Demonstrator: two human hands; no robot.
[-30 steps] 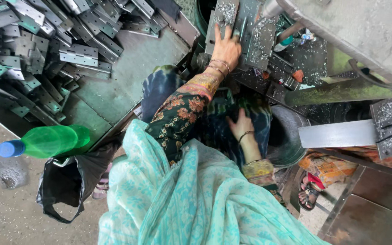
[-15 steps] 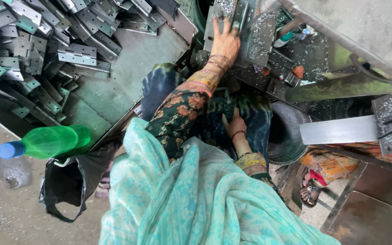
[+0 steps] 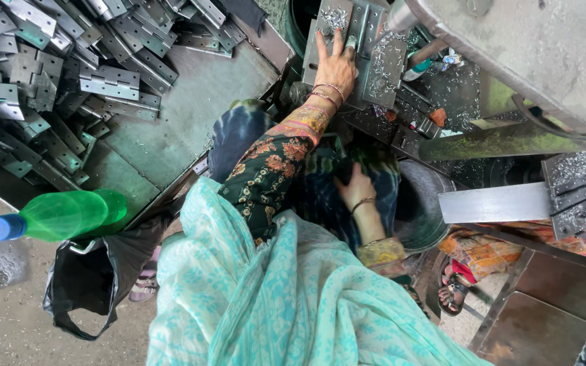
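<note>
Fingers [image 3: 334,51] of the left hand [image 3: 337,68] are being spread flat on a grey metal plate [image 3: 364,30] at the machine, seemingly to steady it; nothing is being gripped. That plate's long axis is running away from the person, toward the frame's top. The right hand [image 3: 355,193] is being rested, loosely curled, on the dark lap cloth [image 3: 320,196]. Metal hinges [image 3: 69,74] are being kept piled in a tray [image 3: 191,115] alongside.

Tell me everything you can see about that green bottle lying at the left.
The green bottle looks like translucent plastic with a blue screw cap, which is on. It lies on its side, cap pointing left, resting on top of a black bag beside the metal tray's edge. Neither hand touches it. Whether it holds liquid cannot be told.
</note>
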